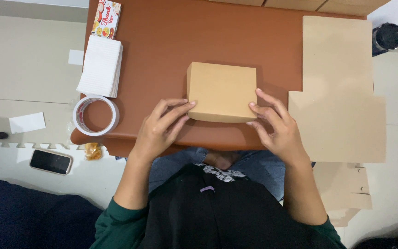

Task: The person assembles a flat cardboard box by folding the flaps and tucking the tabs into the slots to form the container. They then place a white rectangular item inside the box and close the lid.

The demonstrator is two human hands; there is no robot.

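Can't see the near face of the cardboard box [222, 91] from up here, or what's inside it, since the top is closed flat, and my lap hides whatever sits under the near edge of the brown table [162, 41]. The stack of flat cardboard sheets [337, 92] right of the box runs off the table edge, and more flat pieces below it are partly cut off by my arm. The box sits about in the middle of the table, slightly toward me, flat on its base, long side running left to right and its near edge almost parallel to the table's near edge, just a hair rotated. My left hand [160, 129] comes up from below left of the box, fingers stretched out with the tips touching its near left corner, not wrapped around anything. My right hand [275, 127] mirrors it at the near right corner, fingers spread and pressing the side edge, so both hands are open and just steadying the box between them. Left of the box: a tape roll [96, 115], a white paper stack [100, 66], and a sticker sheet [106, 18] farther back.
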